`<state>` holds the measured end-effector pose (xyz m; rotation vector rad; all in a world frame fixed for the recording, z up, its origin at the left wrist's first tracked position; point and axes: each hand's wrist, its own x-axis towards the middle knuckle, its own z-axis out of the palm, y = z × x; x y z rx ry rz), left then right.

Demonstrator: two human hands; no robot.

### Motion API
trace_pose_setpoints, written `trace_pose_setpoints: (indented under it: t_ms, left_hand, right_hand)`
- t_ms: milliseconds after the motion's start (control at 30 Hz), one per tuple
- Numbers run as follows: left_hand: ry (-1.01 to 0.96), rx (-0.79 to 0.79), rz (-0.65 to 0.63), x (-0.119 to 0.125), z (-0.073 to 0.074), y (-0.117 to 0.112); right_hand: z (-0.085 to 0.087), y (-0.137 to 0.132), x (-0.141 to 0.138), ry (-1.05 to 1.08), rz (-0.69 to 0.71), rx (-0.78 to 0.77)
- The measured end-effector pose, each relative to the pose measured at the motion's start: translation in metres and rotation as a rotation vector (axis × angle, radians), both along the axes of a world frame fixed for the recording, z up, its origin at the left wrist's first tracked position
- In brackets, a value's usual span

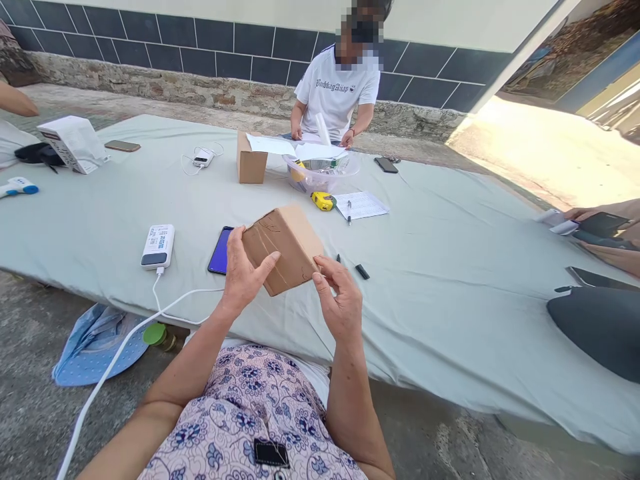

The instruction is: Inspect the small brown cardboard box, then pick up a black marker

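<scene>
One box is held by the left hand, thumb spread, beside a phone, and the right hand, pinching a corner.

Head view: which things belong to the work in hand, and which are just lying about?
In the work:
cardboard box, held by left hand and right hand
possibly the small black piece near the right hand

Apparently just lying about:
white power bank
phone, partly behind the left hand
yellow tape measure
blue dotted hat
</scene>
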<state>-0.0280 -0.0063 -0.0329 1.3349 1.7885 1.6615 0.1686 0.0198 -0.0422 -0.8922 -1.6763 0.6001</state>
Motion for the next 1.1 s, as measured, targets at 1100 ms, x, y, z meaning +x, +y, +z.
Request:
trace_pose_setpoints:
  t_ms: [1100]
  left_hand:
    - [0.736, -0.136, -0.041, 0.011, 0.023, -0.026]
  right_hand:
    - [0.019, -0.009, 0.002, -0.001, -0.068, -0.023]
